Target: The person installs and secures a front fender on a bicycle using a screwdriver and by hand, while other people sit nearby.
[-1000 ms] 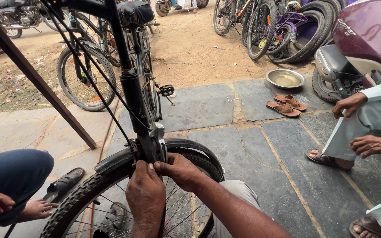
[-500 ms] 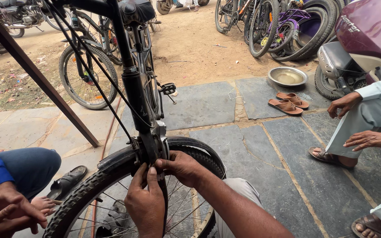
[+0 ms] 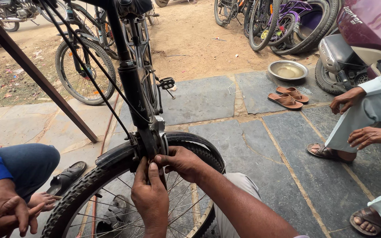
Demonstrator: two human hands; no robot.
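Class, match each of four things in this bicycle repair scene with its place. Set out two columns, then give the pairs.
1. metal bowl
2. brown sandals
3. left hand
4. black pedal

A. on the grey stone slab
B. sticking out from the bicycle's side
C. on the ground beside the scooter's wheel
D. at the front wheel, under the fork

Pairs: 1-C, 2-A, 3-D, 4-B

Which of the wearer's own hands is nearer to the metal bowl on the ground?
Right. The right hand grips the brake at the fork, on the side toward the metal bowl; the left hand sits lower and farther away.
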